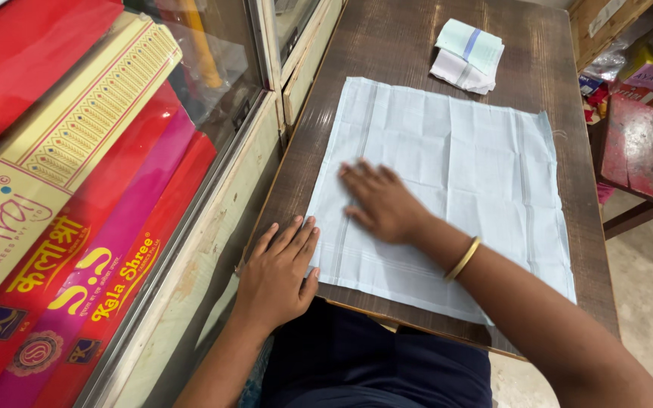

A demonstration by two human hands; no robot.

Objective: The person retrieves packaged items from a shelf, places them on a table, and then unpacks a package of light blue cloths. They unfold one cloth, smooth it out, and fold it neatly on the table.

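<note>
A pale blue handkerchief (462,174) with thin woven stripes lies spread flat on a dark wooden table (402,45). My right hand (381,201) rests palm down on the cloth's left half, fingers spread and pointing left; a gold bangle sits on that wrist. My left hand (281,270) lies flat at the table's near left corner, fingertips touching the cloth's near left edge. Neither hand holds anything.
A small stack of folded handkerchiefs (468,56) sits at the table's far end. A glass-fronted cabinet (213,159) with red, pink and cream boxes stands close on the left. To the right are a red bench (648,147) and cardboard boxes.
</note>
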